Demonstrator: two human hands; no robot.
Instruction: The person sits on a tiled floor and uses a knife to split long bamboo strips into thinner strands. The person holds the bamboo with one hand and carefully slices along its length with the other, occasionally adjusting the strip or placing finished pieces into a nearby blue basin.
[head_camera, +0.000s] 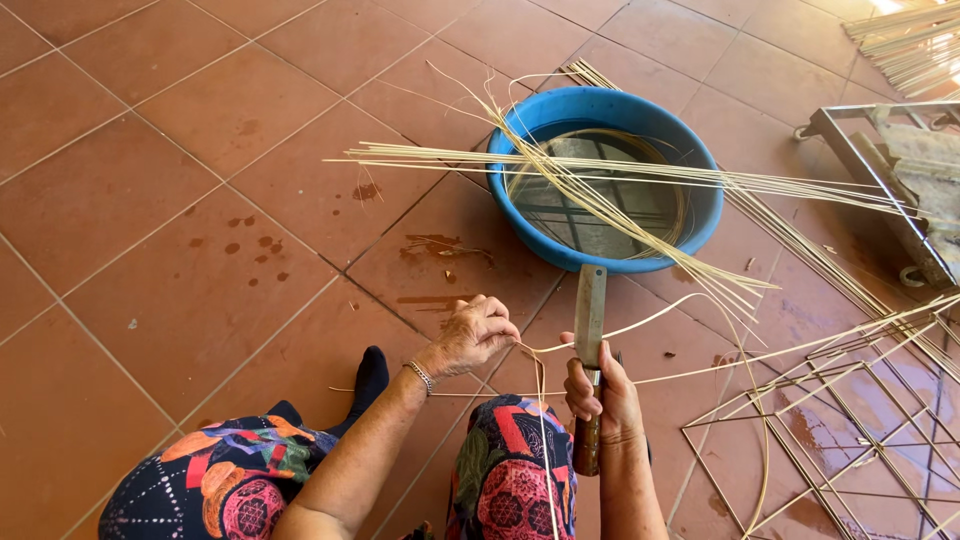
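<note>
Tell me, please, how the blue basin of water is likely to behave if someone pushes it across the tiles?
The blue basin holds water, so it is probably heavy for its size and would slosh if shoved. Its broad, low shape makes tipping unlikely. The thin strips lying loosely across its rim look light and springy, so they would likely slide or fall off.

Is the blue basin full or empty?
Partly filled: the blue basin holds water that mirrors a grid, and pale strips lie across its rim.
</note>
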